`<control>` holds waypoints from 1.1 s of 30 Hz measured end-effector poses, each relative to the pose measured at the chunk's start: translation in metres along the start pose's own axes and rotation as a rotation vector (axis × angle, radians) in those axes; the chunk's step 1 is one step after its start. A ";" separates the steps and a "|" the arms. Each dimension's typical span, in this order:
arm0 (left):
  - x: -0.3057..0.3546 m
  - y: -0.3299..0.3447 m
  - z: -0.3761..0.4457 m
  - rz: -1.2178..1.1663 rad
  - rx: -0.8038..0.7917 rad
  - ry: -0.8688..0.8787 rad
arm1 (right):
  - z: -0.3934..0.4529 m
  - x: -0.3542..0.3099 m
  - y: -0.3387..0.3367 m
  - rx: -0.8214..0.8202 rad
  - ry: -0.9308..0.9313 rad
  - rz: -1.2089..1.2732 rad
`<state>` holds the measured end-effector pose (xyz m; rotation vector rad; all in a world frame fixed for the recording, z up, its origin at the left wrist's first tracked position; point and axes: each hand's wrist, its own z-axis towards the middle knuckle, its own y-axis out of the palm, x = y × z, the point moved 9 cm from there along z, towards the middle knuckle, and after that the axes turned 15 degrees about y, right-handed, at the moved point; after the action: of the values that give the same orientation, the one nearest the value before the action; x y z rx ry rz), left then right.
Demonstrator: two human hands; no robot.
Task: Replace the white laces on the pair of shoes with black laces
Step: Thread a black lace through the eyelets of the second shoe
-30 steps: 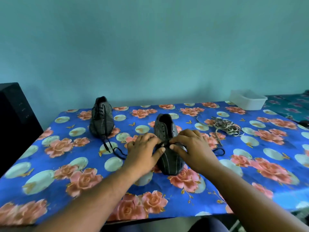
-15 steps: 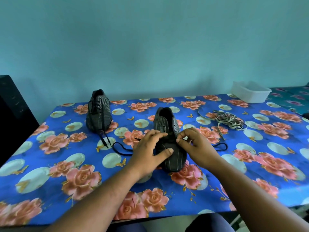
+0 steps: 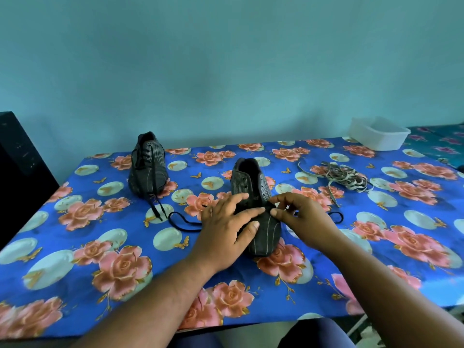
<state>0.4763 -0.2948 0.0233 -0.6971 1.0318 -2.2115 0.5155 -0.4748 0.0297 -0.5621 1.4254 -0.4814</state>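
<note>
I have my left hand (image 3: 227, 228) laid over the vamp of the near dark pinstriped fabric shoe (image 3: 261, 214), fingers spread and fairly straight, the thumb along the toe side; I judge it is there to pin the shoe flat so it does not slide while I thread. My right hand (image 3: 302, 218) sits just across from those fingertips, thumb and forefinger pinched together at the lowest eyelets on what I take to be the black round cord lace (image 3: 184, 223); the pinch is small and dark against the shoe, so I cannot be sure the lace is actually in it. The other right fingers are curled loosely above.

The lace runs out both ways from under my fingers: a loop lies on the floral blue plastic tablecloth (image 3: 75, 262) beyond my left knuckles, and another end shows past my right wrist. The upper eyelets beyond my fingertips look bare, so this shoe is barely started.

Farther off, beyond my left hand, the second matching pinstriped shoe (image 3: 148, 169) stands already laced in black, its ends trailing toward me. Beyond my right hand lies the heap of flat white laces (image 3: 346, 178), taken out, and past it a white plastic tub (image 3: 379, 134).
</note>
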 end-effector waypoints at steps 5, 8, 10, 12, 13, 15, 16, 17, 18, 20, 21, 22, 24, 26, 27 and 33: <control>-0.002 0.002 0.001 -0.042 -0.021 -0.017 | 0.006 -0.007 -0.009 -0.009 0.012 -0.112; 0.000 0.003 0.001 -0.052 -0.041 -0.014 | 0.007 -0.021 -0.015 0.012 -0.019 -0.208; -0.001 0.004 0.001 -0.061 -0.053 -0.024 | 0.009 -0.030 -0.023 0.037 -0.031 -0.201; -0.001 0.006 0.001 -0.070 -0.068 -0.034 | 0.010 -0.039 -0.031 0.054 -0.046 -0.164; -0.001 0.007 0.001 -0.073 -0.079 -0.036 | 0.009 -0.045 -0.034 0.063 -0.062 -0.161; -0.001 0.009 0.001 -0.071 -0.100 -0.033 | 0.008 -0.060 -0.038 0.103 -0.120 -0.170; -0.001 0.010 0.001 -0.066 -0.109 -0.031 | 0.006 -0.068 -0.039 0.130 -0.156 -0.179; -0.001 0.010 0.001 -0.058 -0.115 -0.028 | 0.005 -0.076 -0.038 0.157 -0.194 -0.200; 0.000 0.009 0.002 -0.045 -0.120 -0.023 | 0.003 -0.084 -0.037 0.187 -0.231 -0.230; 0.003 0.007 0.004 -0.020 -0.125 -0.010 | 0.000 -0.098 -0.034 0.241 -0.298 -0.293; 0.004 0.006 0.005 -0.013 -0.127 -0.005 | -0.001 -0.102 -0.033 0.255 -0.312 -0.304; 0.005 0.006 0.005 -0.007 -0.129 0.000 | -0.001 -0.103 -0.032 0.259 -0.305 -0.288; 0.005 0.005 0.005 -0.004 -0.131 0.003 | -0.001 -0.095 -0.033 0.245 -0.251 -0.192; 0.003 0.003 0.003 -0.036 -0.113 -0.004 | 0.003 -0.076 -0.033 0.189 -0.150 -0.045; 0.002 0.001 0.002 -0.071 -0.091 -0.019 | 0.005 -0.064 -0.032 0.140 -0.089 0.049; -0.029 -0.010 -0.010 -0.293 0.077 -0.220 | 0.006 -0.020 -0.038 -0.033 0.101 0.337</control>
<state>0.4867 -0.2642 0.0201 -1.0875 0.7697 -2.3382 0.5204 -0.4914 0.0693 -0.3167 1.5902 -0.2194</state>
